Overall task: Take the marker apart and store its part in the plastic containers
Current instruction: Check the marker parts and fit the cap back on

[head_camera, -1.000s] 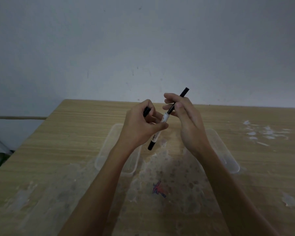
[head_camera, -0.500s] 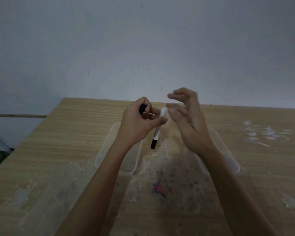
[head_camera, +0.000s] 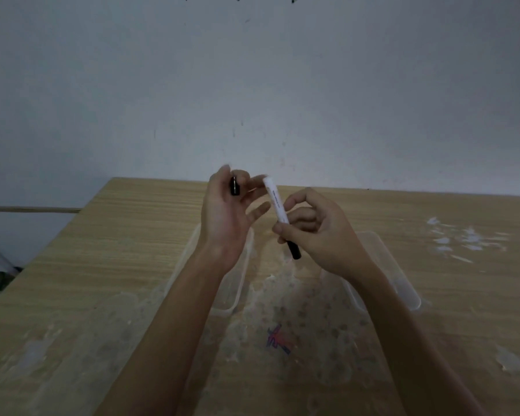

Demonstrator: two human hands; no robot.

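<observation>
My right hand (head_camera: 321, 235) pinches the white marker barrel (head_camera: 276, 202) near its lower end. The barrel tilts up and to the left, and its black end (head_camera: 294, 252) sticks out below my fingers. To the left, and held slightly higher, my left hand (head_camera: 228, 214) grips a small black cap (head_camera: 234, 187) between thumb and fingers, the other fingers spread. Two clear plastic containers lie on the table beneath my hands: the left container (head_camera: 242, 280) under my left forearm and the right container (head_camera: 403, 280) behind my right wrist. My arms hide what is inside them.
The wooden table (head_camera: 126, 253) has whitish scuffed patches, a small blue and red scribble (head_camera: 278, 340) near the front, and white flecks (head_camera: 463, 238) at the right. A grey wall stands right behind the table's far edge. The left edge drops off.
A second ago my left hand held the barrel while my right hand gripped a long black rod sticking out of it. The rod is now out of sight and the barrel has passed to my right hand.
</observation>
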